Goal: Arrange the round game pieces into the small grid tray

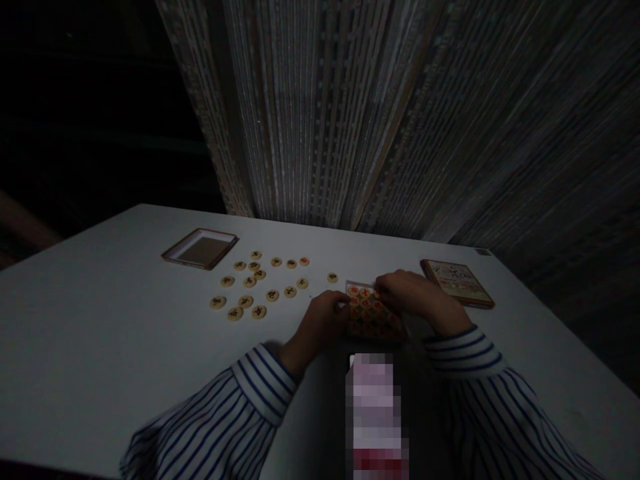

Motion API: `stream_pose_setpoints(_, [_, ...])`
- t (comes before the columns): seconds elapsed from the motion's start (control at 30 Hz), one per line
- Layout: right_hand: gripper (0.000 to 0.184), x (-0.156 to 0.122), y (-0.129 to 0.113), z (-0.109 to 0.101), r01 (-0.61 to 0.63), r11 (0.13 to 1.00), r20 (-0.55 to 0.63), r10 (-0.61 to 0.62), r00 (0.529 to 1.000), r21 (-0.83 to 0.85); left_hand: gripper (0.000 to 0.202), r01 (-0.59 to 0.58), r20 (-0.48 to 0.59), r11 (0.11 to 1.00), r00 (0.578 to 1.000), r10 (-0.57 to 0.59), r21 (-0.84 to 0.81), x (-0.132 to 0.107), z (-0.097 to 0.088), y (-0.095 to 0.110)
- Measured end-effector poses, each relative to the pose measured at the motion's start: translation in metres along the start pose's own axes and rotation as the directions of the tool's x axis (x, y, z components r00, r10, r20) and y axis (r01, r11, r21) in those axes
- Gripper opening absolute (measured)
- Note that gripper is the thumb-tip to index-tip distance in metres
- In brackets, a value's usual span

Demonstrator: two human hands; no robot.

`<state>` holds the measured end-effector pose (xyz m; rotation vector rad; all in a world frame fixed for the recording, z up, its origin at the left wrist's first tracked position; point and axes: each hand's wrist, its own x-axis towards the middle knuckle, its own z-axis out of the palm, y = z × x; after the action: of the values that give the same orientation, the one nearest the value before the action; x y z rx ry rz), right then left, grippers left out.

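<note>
A small clear tray (371, 312) packed with round wooden game pieces bearing red marks lies on the white table (100, 333) in front of me. My left hand (320, 327) is curled against the tray's left edge, fingers bent on it. My right hand (413, 297) is closed over the tray's upper right corner, pinching at the pieces there. Several loose round pieces (260, 283) with dark marks lie scattered to the left of the tray. Both my sleeves are blue-and-white striped.
An open shallow box half (200, 249) lies at the back left of the table. A printed box lid (457, 282) sits to the right of my right hand. A tall ribbed wall (400, 113) rises behind the table. A blurred patch covers something near me.
</note>
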<state>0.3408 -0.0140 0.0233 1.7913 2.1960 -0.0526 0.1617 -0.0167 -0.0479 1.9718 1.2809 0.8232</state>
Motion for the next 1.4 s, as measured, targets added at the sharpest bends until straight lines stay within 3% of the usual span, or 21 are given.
stream_pose_setpoints(1.4, [0.026, 0.0004, -0.0014, -0.0010, 0.020, 0.999, -0.010, -0.020, 1.000, 0.032, 0.022, 0.004, 0.007, 1.000, 1.000, -0.004, 0.001, -0.0003, -0.0002, 0.0004])
